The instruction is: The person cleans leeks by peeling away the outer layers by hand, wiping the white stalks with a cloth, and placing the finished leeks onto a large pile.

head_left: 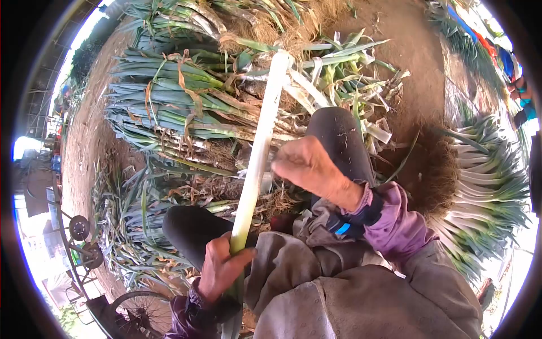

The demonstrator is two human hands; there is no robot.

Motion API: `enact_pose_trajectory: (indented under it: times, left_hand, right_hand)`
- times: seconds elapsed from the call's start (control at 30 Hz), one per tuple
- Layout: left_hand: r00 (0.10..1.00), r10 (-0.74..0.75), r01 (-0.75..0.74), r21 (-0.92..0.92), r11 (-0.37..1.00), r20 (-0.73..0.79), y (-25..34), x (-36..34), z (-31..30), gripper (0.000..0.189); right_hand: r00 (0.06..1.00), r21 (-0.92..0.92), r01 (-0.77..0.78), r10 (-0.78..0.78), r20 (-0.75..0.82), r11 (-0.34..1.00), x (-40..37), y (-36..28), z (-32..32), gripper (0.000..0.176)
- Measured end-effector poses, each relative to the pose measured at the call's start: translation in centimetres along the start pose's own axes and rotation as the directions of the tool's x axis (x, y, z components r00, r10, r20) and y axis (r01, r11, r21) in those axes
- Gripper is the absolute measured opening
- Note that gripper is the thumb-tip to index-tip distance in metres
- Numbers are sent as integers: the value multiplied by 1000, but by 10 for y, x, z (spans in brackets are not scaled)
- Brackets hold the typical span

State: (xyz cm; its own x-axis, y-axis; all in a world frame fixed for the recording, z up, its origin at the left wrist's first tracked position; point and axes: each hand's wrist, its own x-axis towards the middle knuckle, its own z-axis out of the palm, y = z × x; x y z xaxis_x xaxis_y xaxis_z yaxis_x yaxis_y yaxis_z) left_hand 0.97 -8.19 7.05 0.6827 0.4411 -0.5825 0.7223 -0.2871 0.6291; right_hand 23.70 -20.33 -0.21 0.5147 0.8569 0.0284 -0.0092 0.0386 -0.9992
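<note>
A long leek (261, 147) with a white shaft rises from my left hand (223, 265), its root end up and its green leaves hanging down past my wrist. The fingers of that hand are wrapped round the pale green part of the stalk. Just right of the shaft, my right hand (316, 172) is closed with its fingers curled in. Whether it touches the leek or holds anything is hidden. Beneath both hands lie untrimmed leeks (186, 101) with dry leaves and brown roots, in piles on the ground.
A fan of cleaned leeks (485, 186) lies to the right, roots facing inward. Leafy scraps (353, 76) lie beyond my knee (339, 133). At the lower left stands a cart or cycle with a spoked wheel (141, 313). Part of another person (525, 96) shows at the right edge.
</note>
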Motion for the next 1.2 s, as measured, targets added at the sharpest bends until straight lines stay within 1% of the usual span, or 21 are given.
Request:
enact_pose_trajectory:
  times: [0.07,0.13,0.17,0.23,0.37,0.43,0.53,0.57,0.63,0.67,0.73,0.77,0.83,0.93,1.03,1.13,1.17,1.2]
  left_hand:
    - [996,67,-65,43,997,-55,-5,2,5,25]
    - [957,258,-230,192,954,-132,-12,3,13,24]
    - [922,352,-302,268,915,-162,-15,3,16,24]
    - [902,387,-309,338,889,-193,-17,2,22,24]
    - [852,477,-361,416,835,-218,-20,5,30,26]
    - [851,472,-330,465,822,-229,-21,5,32,26]
    - [858,455,-280,527,802,-237,-21,6,34,28]
    - [860,450,-264,545,796,-240,-21,7,34,28]
    - [849,466,-276,542,794,-249,-17,9,34,26]
    - [845,470,-279,541,793,-254,-16,8,34,25]
    - [845,480,-344,446,826,-237,-11,11,29,23]
    - [845,484,-374,395,839,-227,-10,13,26,22]
    - [856,473,-378,371,848,-210,-14,18,23,21]
    - [852,479,-392,351,850,-211,-15,23,26,21]
    - [823,518,-406,396,824,-234,-14,23,28,22]
    - [793,555,-403,466,787,-252,-13,24,34,23]
    - [784,565,-398,489,776,-257,-13,24,35,24]
    - [817,525,-357,503,787,-240,-12,23,35,24]
  right_hand:
    - [998,52,-49,51,-34,997,-1,-5,9,26]
    - [991,102,-88,98,-93,991,-1,-7,13,27]
    - [990,92,-94,103,-100,991,-1,-7,14,25]
    - [986,72,-106,114,-119,992,-2,-8,15,23]
    - [984,110,-38,56,-169,993,-4,-7,17,21]
    - [982,113,18,4,-187,993,-5,-5,17,19]
    - [983,98,-21,38,-177,995,-5,-8,16,16]
    - [980,117,-8,32,-199,993,-4,-7,17,15]
    - [970,145,19,17,-244,989,-3,-4,20,14]
    - [969,124,22,10,-248,992,-3,-4,19,14]
    - [966,88,35,-11,-260,995,-1,-4,16,15]
    - [970,120,44,-13,-244,992,-2,-1,14,15]
    - [978,187,58,-18,-209,981,-3,4,9,17]
    - [971,251,98,-37,-236,963,-3,0,7,18]
    - [969,134,97,-63,-237,986,0,3,6,19]
    - [965,161,37,7,-263,986,-4,-11,8,19]
    - [956,133,15,25,-291,991,-2,-3,9,18]
    - [951,106,7,26,-309,994,-1,1,10,17]
